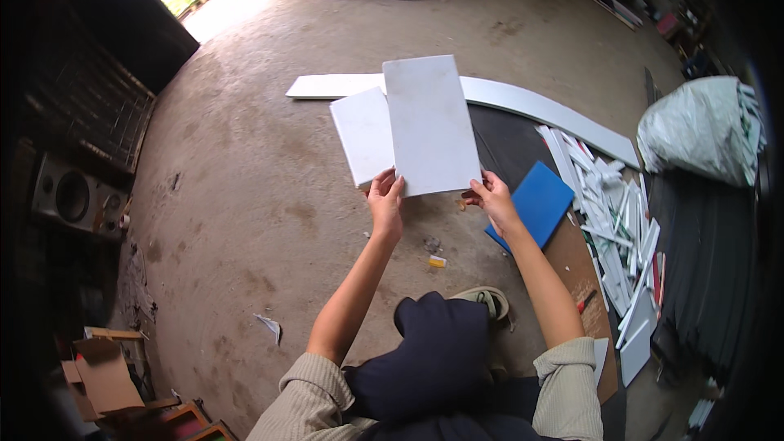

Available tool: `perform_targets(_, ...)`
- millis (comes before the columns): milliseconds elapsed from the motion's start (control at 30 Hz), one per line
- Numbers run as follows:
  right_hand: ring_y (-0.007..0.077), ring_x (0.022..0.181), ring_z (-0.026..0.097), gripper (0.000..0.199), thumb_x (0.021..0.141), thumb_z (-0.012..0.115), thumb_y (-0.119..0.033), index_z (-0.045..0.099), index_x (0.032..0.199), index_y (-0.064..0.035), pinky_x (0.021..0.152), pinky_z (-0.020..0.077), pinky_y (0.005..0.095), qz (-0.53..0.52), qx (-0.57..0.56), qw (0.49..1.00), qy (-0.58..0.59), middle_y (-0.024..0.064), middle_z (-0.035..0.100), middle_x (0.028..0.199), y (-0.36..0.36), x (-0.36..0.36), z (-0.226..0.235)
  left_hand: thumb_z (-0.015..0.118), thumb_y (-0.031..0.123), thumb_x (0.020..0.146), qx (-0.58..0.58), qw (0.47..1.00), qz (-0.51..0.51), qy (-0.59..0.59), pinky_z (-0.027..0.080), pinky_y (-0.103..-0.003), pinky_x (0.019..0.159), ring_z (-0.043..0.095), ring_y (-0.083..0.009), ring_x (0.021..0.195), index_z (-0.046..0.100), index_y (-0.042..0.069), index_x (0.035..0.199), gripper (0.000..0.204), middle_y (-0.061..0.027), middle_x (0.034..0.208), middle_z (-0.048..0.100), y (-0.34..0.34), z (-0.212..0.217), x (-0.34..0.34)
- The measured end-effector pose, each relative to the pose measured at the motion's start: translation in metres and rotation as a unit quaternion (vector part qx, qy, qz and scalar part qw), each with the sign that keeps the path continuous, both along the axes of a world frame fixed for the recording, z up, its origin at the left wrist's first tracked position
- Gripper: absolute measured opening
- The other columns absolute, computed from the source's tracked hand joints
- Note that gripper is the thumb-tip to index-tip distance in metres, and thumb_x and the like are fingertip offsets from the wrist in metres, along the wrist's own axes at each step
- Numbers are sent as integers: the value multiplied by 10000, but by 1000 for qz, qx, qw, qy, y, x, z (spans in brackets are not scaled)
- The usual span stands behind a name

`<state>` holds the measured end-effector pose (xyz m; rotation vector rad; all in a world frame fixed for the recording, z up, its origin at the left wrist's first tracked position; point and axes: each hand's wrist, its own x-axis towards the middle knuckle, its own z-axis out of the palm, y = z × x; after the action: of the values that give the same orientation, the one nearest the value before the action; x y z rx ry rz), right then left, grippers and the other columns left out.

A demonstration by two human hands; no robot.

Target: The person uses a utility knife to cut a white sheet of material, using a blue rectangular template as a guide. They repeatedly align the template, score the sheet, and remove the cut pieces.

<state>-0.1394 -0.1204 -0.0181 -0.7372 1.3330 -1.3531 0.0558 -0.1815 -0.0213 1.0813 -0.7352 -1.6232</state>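
A flat white rectangular panel [433,126] is held up in front of me, its near corners gripped by both hands. At its lower left corner, my left hand [386,200] is closed with the thumb on the face. My right hand [496,202] pinches the lower right corner between thumb and fingers. Partly behind this panel, to the left, a smaller white panel [359,132] shows; its near edge comes close to my left hand, and I cannot tell whether that hand touches it. A blue panel [535,204] lies just beyond my right wrist.
A long white strip [539,106] lies across the floor ahead. On the right are a heap of white offcuts [616,229], a brown board [581,278], a red-and-black tool [585,301] and a stuffed pale sack [694,131]. A speaker [73,198] and cardboard box [106,376] stand left.
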Motion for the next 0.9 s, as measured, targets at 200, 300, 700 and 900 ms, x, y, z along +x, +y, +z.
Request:
perform_targets(200, 130, 747, 571, 273, 843, 529, -95, 492, 1068, 55, 636, 486, 243, 45, 68, 993, 81, 92, 584, 914, -108, 58, -39, 568, 43, 798, -115, 980, 110, -120, 407, -307, 839, 526, -183, 953, 544, 51, 997, 201, -66, 1046, 562, -63, -55, 61)
perform_targets(300, 140, 730, 577, 269, 832, 529, -69, 500, 1061, 68, 644, 490, 252, 46, 83, 992, 89, 109, 572, 938, -135, 76, -54, 578, 44, 788, -93, 970, 132, -180, 407, -318, 851, 525, -203, 966, 555, 47, 980, 193, -76, 1039, 563, -83, -66, 71)
perform_targets(700, 137, 692, 595, 282, 794, 561, -90, 529, 1070, -41, 598, 507, 256, 72, 111, 932, 338, 95, 512, 963, 57, -102, -45, 601, 50, 725, -316, 859, 13, -403, 259, -390, 928, 346, -276, 1082, 528, 71, 985, 272, -103, 1126, 438, -6, -54, -44)
perform_targets(900, 112, 627, 564, 196, 814, 527, -106, 526, 995, -32, 560, 482, 241, -278, 258, 844, 379, 65, 576, 787, 284, -199, -71, 626, 87, 704, -426, 772, -357, -308, 291, -407, 888, 364, -282, 1058, 517, 118, 1011, 327, -87, 1101, 429, 103, -102, -173)
